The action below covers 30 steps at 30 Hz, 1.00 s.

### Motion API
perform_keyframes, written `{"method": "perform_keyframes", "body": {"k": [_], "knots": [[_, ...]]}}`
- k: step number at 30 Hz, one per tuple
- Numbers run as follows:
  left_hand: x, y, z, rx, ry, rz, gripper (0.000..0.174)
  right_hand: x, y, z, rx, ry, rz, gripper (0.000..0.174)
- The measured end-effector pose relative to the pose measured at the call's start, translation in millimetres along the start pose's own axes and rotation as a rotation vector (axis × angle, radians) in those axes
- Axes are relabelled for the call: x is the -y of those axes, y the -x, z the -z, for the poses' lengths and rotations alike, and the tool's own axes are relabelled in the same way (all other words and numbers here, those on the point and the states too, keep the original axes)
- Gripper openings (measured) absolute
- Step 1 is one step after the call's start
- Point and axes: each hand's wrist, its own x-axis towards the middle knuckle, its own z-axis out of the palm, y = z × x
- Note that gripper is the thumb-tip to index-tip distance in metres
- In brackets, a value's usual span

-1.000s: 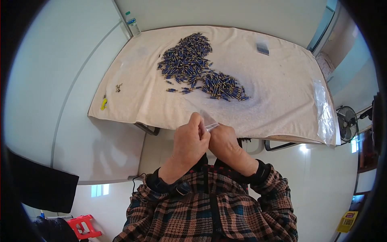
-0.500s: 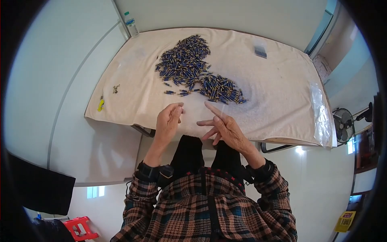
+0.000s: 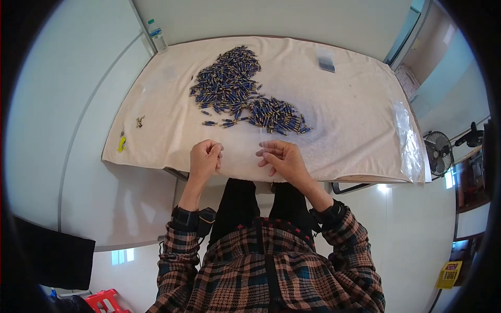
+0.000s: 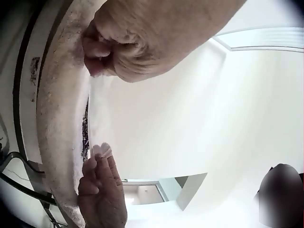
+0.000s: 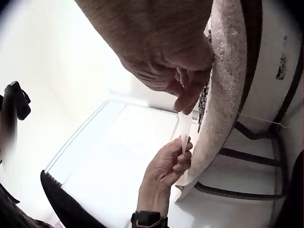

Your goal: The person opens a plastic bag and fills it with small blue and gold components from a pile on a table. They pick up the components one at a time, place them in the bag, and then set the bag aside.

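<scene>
My left hand [image 3: 204, 159] and right hand [image 3: 284, 159] are held apart over the front edge of the cloth-covered table. Between them stretches a clear plastic bag [image 5: 185, 127], faint in the head view, its sides pinched by thumb and fingers. In the left wrist view, the see-through sheet spans from my left hand [image 4: 107, 50] down to my right hand [image 4: 102, 190]. Beyond the hands lies a large heap of small blue pieces with brass-coloured ends [image 3: 227, 83]. A smaller heap of the same pieces [image 3: 276, 115] adjoins it, nearer the right hand.
Clear plastic bags [image 3: 409, 143] lie along the table's right edge. A small packet of lined-up pieces [image 3: 326, 63] is at the back right. At left are a yellow item [image 3: 121, 144] and small brass bits [image 3: 140, 121]. A water bottle [image 3: 156, 36] stands in the back corner.
My hands were together on the clear bag, then parted with the right fingers spread. Now both pinch the bag's sides over the table edge. The heaps look unchanged.
</scene>
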Motion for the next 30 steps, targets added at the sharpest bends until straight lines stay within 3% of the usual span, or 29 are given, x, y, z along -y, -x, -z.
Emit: {"method": "perform_keyframes", "body": {"k": [2,13,14,16,17,20,24,30], "knots": [[2,0,-1,-0.011,-0.027,0.005,0.02,-5,-1,1,-0.103,-0.028,0.028,0.026],[-4,-4,-4,0.0,-0.273,0.059,0.016,-14,-6,-2,-0.251,0.069,0.043,0.016],[-5,-1,-6,-0.068,-0.409,-0.065,0.017,-14,-6,-2,-0.258,0.049,0.037,0.016],[-9,2,-10,-0.206,-0.676,-0.315,0.034,-13,-7,-1,-0.259,0.061,0.028,0.016],[-11,3,-11,-0.205,-0.678,-0.315,0.034,-12,-7,-1,-0.257,0.074,0.017,0.016],[-28,13,-14,-0.042,-0.84,-0.529,0.071,-12,-8,-2,-0.253,0.079,0.015,0.015],[-14,8,-16,0.145,-0.878,-0.567,0.084,-13,-10,-1,-0.234,0.067,0.028,0.014],[-13,1,-17,0.211,-0.821,-0.546,0.085,-16,-12,3,-0.203,0.039,0.018,0.014]]}}
